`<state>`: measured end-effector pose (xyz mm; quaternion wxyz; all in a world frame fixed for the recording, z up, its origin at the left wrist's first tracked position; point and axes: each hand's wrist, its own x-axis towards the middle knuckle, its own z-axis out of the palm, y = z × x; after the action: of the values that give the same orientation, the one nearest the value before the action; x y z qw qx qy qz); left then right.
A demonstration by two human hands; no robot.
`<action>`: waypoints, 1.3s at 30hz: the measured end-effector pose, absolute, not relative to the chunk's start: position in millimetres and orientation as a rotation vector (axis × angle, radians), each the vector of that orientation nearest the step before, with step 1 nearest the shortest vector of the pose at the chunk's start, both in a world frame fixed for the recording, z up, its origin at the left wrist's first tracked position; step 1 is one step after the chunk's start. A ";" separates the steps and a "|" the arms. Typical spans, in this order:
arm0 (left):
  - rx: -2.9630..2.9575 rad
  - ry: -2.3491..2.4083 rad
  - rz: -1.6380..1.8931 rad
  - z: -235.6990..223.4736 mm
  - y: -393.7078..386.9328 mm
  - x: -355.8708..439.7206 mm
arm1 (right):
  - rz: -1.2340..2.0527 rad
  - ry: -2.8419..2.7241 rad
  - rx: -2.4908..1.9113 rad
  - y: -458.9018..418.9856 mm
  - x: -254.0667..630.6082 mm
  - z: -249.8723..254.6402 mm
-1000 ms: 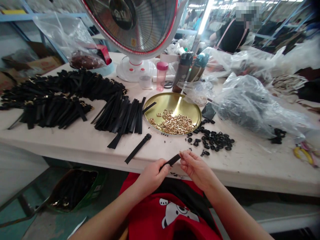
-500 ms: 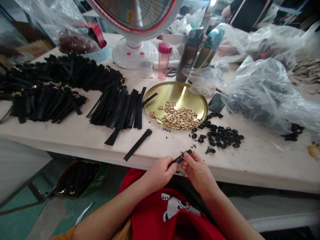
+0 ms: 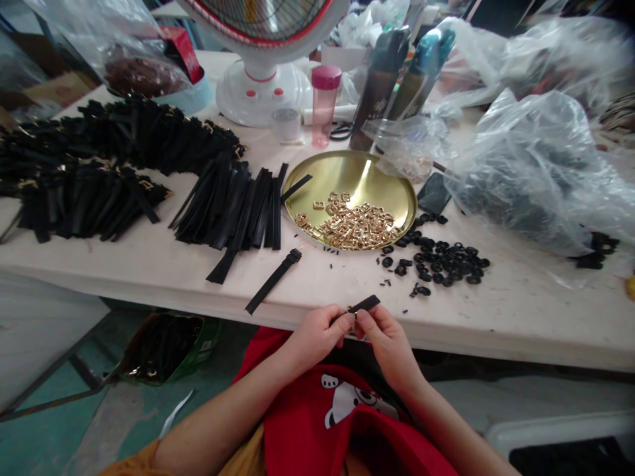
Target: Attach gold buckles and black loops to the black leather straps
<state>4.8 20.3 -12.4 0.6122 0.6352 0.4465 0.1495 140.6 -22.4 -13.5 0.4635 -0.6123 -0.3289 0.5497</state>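
Between my two hands, just over the table's front edge, is a short black strap point(image 3: 366, 303) with a bit of gold metal at it, mostly covered by fingers. My left hand point(image 3: 322, 330) pinches the strap from the left. My right hand point(image 3: 381, 330) grips it from the other side, thumb tip close to the left thumb. Beyond them, a round gold tray point(image 3: 317, 173) carries a heap of small gold buckles point(image 3: 360, 225). Left of the tray's front lies a single black strap with a buckle point(image 3: 272, 282). Small black rings point(image 3: 446, 261) are scattered right of the tray.
Loose black straps point(image 3: 233, 208) lie left of the tray, with piles of buckled straps point(image 3: 89, 205) farther left. A fan point(image 3: 265, 86), a pink bottle point(image 3: 323, 109) and two dark bottles point(image 3: 380, 86) stand behind. Clear plastic bags point(image 3: 530, 165) cover the right side.
The strap end has been turned, with the gold buckle passing onto the strap. My hands have drawn closer together, and the left has shifted toward the buckle. The view has tilted down.
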 end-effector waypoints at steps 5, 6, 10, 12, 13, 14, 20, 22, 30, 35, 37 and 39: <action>1.442 1.061 0.391 -14.7 15.0 6.9 | 1.364 -0.795 -1.490 -26.2 141.6 -17.0; 1.440 1.058 0.398 -14.9 14.0 7.3 | 1.362 -0.781 -1.482 -26.6 141.1 -16.7; 1.424 1.050 0.414 -16.7 10.6 6.8 | 1.387 -0.779 -1.446 -28.4 139.2 -13.4; 1.411 1.039 0.414 -18.8 8.6 5.9 | 1.404 -0.794 -1.437 -30.4 138.7 -12.5; 1.399 1.032 0.423 -20.1 7.3 5.7 | 1.410 -0.800 -1.433 -31.6 138.4 -12.5; 1.381 1.025 0.441 -21.6 6.0 5.7 | 1.418 -0.804 -1.428 -32.9 138.2 -12.8; 1.205 0.941 0.541 -24.0 0.2 8.7 | 1.502 -0.800 -1.360 -37.9 135.0 -14.3; 1.183 0.933 0.522 -20.7 0.0 8.1 | 1.524 -0.791 -1.349 -38.5 133.8 -12.5; 1.281 0.970 0.450 -7.4 3.0 1.0 | 1.438 -0.883 -1.469 -37.7 140.8 -6.9; 1.381 1.050 0.450 -14.9 2.1 3.6 | 1.265 -1.028 -1.586 -38.8 142.6 -15.4; 1.442 1.097 0.430 -16.8 1.3 4.1 | 1.093 -1.144 -1.651 -39.9 143.0 -19.4; 1.482 1.138 0.404 -16.2 1.0 3.7 | 1.063 -1.181 -1.664 -39.8 144.5 -22.6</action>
<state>3.7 1.0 -16.2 0.5770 0.6332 0.4862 0.1724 144.5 -39.8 -22.6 0.4080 -0.6604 -0.4684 0.4219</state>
